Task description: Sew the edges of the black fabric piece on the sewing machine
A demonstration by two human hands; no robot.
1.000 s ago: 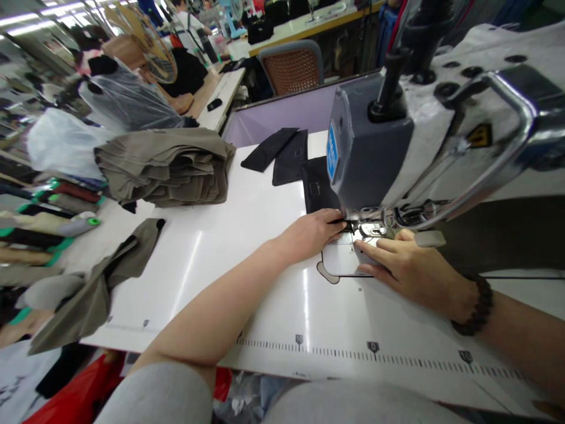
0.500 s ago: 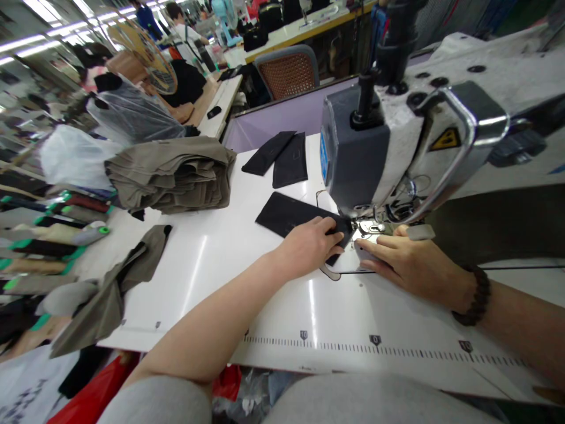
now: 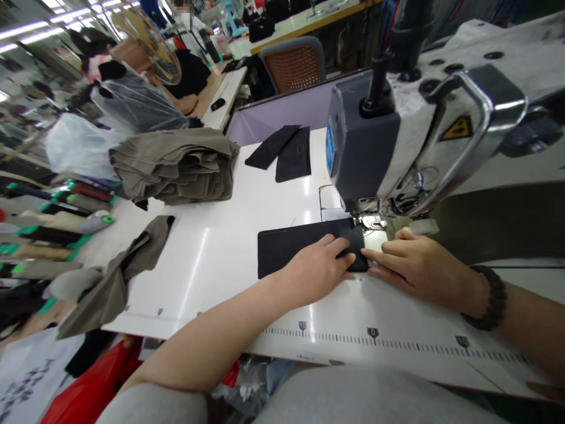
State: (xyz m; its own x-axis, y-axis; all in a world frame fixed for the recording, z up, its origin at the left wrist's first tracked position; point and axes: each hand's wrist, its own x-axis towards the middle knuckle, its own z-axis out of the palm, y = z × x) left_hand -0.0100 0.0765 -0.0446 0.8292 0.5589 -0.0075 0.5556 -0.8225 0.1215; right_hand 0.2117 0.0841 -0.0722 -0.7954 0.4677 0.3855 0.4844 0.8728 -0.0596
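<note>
A flat black fabric piece lies on the white sewing table, its upper right corner by the needle area and presser foot of the sewing machine. On its right half rests my left hand, fingers bent and closed down on the cloth near the lower edge. My right hand sits just right of the piece, index finger stretched out with the tip at its right edge. The other right fingers are partly bent, and nothing shows inside that hand. A dark beaded bracelet is on the right wrist.
Two more black pieces lie behind, overlapping. A stack of olive-brown fabric stands left, with a loose olive piece at the table's left edge. Thread cones are farther left. A ruler scale runs along the front edge.
The black fabric piece has turned from a slant to nearly square with the table's front edge. My left hand has moved slightly toward me with it; my right fingertip now meets its edge.
</note>
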